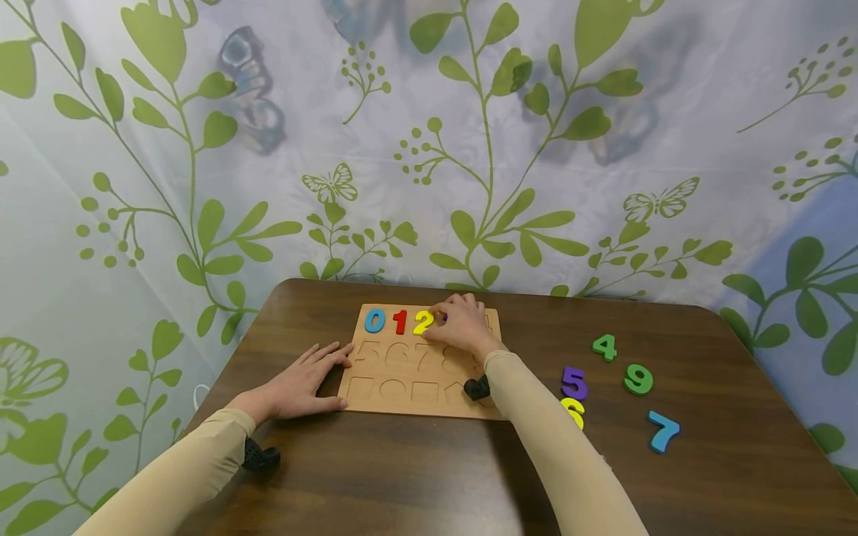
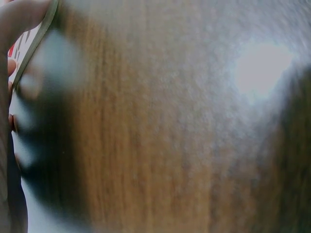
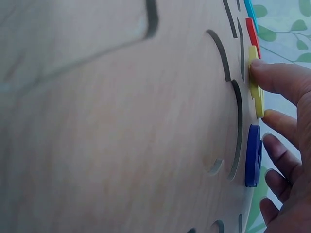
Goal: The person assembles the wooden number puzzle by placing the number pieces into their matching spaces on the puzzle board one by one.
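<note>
A wooden number board [image 1: 402, 380] lies on the table, with cut-out outlines of digits and shapes. My left hand [image 1: 302, 383] is spread at the board's left edge, fingertips and thumb touching it. Along the top row are a blue 0 [image 1: 375, 321], a red 1 [image 1: 400, 321] and a yellow number 2 [image 1: 421, 323]. My right hand [image 1: 464, 324] pinches the yellow 2 between thumb and index finger. In the right wrist view the yellow 2 stands proud of the board, beside a dark blue-purple digit [image 3: 251, 155] near the other fingers. The left wrist view shows mostly blurred tabletop.
To the right of the board lie a green 4 [image 1: 605, 347], a green 9 [image 1: 638, 379], a purple 5 [image 1: 574, 383] and a blue 7 [image 1: 663, 431]. A yellow 6 [image 1: 573, 409] is partly behind the right sleeve. A leaf-patterned curtain [image 1: 375, 149] hangs behind the table.
</note>
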Tool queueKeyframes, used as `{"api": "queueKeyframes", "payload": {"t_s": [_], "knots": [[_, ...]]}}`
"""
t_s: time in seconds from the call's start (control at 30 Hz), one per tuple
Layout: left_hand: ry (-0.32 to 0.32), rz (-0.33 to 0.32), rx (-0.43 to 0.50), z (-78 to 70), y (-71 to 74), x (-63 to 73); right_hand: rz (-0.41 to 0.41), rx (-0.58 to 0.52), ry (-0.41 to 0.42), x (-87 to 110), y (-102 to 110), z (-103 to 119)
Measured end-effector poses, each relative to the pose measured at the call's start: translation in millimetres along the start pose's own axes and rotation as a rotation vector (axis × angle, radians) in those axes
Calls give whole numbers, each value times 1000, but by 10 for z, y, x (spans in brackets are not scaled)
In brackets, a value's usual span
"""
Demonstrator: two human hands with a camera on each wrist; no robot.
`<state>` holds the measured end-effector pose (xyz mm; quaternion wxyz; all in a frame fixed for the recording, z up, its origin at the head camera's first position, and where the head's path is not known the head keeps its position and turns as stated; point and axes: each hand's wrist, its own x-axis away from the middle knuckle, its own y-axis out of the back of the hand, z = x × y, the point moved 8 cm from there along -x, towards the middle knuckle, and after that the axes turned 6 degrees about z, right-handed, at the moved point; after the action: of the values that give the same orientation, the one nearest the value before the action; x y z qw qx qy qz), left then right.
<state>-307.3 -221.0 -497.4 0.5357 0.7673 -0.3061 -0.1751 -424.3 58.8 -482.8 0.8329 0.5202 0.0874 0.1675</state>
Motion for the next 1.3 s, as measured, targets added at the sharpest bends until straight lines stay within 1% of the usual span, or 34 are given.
{"api": "queueKeyframes", "payload": {"t_s": [0.23, 0.33, 0.43, 0.53, 0.63, 0.7, 0.8, 0.97, 1.13, 1.3], "knots": [[-1, -3, 6, -14, -11, -4, -3, -15, 9, 46, 48, 23], [-5, -10, 4, -15, -18, 4, -15, -13, 39, 93, 119, 77], [-5, -20, -4, -12, -16, 11, -38, 23, 91, 170, 246, 160], [0, -19, -16, -13, -11, 11, -72, 57, 144, 288, 427, 221], [9, -7, -15, -19, -11, 7, -110, 50, 182, 447, 644, 220], [13, 0, -18, -20, -13, 6, -137, 43, 198, 559, 787, 175], [4, -7, -18, -27, -8, 14, -172, 28, 206, 725, 984, 60], [-9, -23, -31, -27, 0, 31, -197, -5, 200, 995, 1223, -172], [-14, -25, -43, -32, 2, 29, -202, -47, 189, 1229, 1357, -390], [-11, -14, -54, -49, 5, 25, -209, -70, 157, 1419, 1415, -592]]}}
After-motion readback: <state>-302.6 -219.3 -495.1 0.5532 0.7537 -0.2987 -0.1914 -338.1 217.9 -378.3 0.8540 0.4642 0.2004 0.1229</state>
